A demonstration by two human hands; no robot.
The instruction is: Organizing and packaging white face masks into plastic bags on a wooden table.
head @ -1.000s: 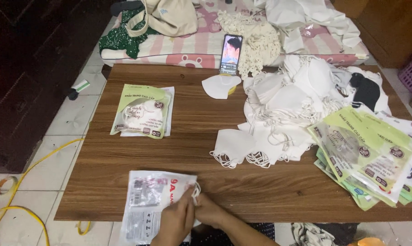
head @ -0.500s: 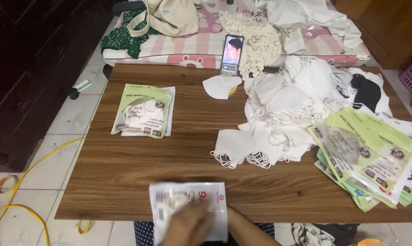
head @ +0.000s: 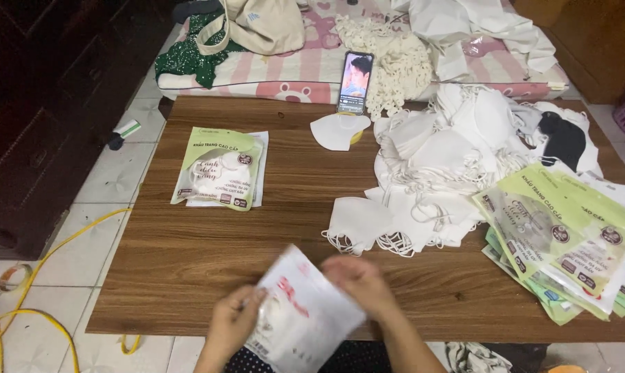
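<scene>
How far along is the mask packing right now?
Done: a small stack of filled green packets lies at the table's left. In hand: the left hand and right hand hold a white pouch with a mask inside. Left: a large pile of loose white masks and a fan of flat green packets on the right.

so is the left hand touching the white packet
Touching. The head view shows the left hand gripping the white packet's left edge, fingers overlapping it.
</scene>
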